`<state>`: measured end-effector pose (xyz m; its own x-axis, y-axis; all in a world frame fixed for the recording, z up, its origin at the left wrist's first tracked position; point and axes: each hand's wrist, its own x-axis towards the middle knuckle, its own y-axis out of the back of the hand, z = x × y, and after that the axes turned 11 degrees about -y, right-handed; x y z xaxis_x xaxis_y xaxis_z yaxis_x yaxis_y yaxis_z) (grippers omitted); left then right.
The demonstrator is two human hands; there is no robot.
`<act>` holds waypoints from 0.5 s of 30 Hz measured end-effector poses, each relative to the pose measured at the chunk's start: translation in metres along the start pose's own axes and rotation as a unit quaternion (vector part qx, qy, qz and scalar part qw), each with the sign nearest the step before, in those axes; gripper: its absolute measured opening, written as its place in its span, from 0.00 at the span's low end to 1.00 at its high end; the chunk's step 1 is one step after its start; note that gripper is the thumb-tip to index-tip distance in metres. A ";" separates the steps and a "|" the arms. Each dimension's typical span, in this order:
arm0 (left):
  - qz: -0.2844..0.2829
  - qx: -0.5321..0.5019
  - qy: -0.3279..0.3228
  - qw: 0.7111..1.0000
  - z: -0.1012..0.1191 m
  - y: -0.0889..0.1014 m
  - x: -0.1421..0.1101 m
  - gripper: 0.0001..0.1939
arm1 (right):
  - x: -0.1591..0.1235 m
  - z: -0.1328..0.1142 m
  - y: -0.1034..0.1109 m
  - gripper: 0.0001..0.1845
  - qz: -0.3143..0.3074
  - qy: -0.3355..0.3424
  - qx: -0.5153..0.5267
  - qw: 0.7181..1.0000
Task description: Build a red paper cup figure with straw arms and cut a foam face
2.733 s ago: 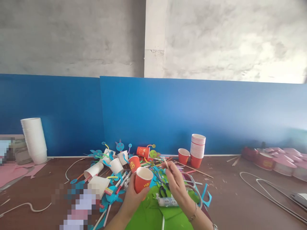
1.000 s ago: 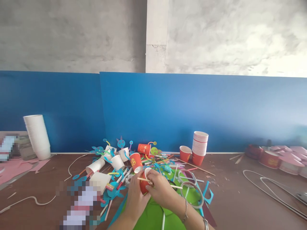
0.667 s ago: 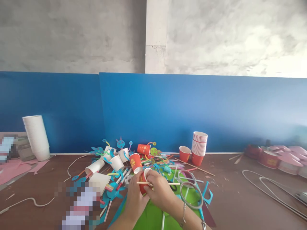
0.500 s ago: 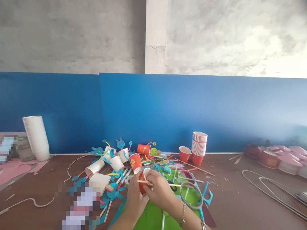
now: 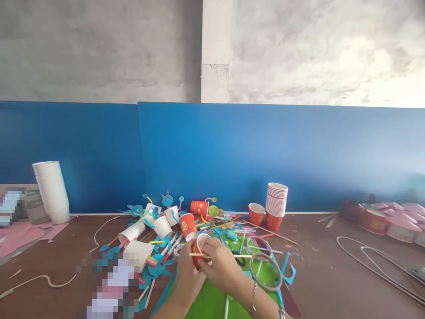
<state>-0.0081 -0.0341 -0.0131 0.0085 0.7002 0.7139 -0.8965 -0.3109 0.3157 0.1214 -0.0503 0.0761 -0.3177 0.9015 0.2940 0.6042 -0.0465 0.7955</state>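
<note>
A red paper cup is tilted with its white mouth upward, and my left hand is wrapped round its near left side. My right hand has its fingers closed over the cup's rim and a thin pale wooden stick. That stick lies crosswise in front of the cup, sticking out on both sides of the right hand. My right fingertips are partly hidden at the cup. Just beyond the cup, another red paper cup with yellow lettering leans over. Green paper lies under my hands.
Paper-cup figures with blue cutouts, such as a white cup, crowd the left. Tape rolls lie right of my hands. Stacked red cups stand behind, near a single red cup. White stacked cups and cables flank the table.
Almost nothing differs. The stick and my right hand have shifted very slightly at the cup, while both hands keep their hold.
</note>
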 end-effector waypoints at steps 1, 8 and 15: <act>0.003 0.000 0.002 1.000 0.000 0.000 0.000 0.27 | 0.000 0.000 0.000 0.07 0.003 0.006 -0.003 1.000; 0.011 -0.008 0.006 1.000 -0.001 -0.001 -0.001 0.27 | -0.001 0.000 -0.002 0.07 0.011 0.025 0.000 1.000; 0.007 -0.010 0.031 0.999 0.005 0.000 0.001 0.28 | 0.000 0.000 0.000 0.08 0.013 0.024 0.016 1.000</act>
<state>-0.0059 -0.0366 -0.0086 -0.0313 0.7340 0.6784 -0.9046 -0.3095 0.2932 0.1214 -0.0501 0.0756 -0.3365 0.8784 0.3393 0.6350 -0.0544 0.7706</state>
